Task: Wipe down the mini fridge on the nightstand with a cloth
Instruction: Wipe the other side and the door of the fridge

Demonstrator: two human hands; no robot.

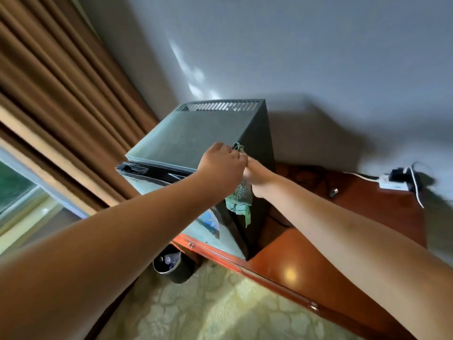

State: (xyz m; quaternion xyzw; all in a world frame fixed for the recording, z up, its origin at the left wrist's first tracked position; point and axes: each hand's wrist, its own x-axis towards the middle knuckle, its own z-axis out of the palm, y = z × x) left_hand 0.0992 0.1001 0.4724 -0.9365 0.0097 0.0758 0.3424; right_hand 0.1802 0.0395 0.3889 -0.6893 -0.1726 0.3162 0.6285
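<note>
Left hand [221, 165] and right hand [257, 176] both pinch the cloth [241, 197] at the fridge [193, 133] corner; bunch it flat before wiping the top.

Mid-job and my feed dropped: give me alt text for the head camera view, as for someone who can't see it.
Both hands meet at the top right edge of a dark mini fridge, the left hand and right hand gripping a green cloth that hangs down the fridge's side. The fridge stands on a reddish wooden nightstand, with brown curtains to the left and a bin on the carpet below.
</note>
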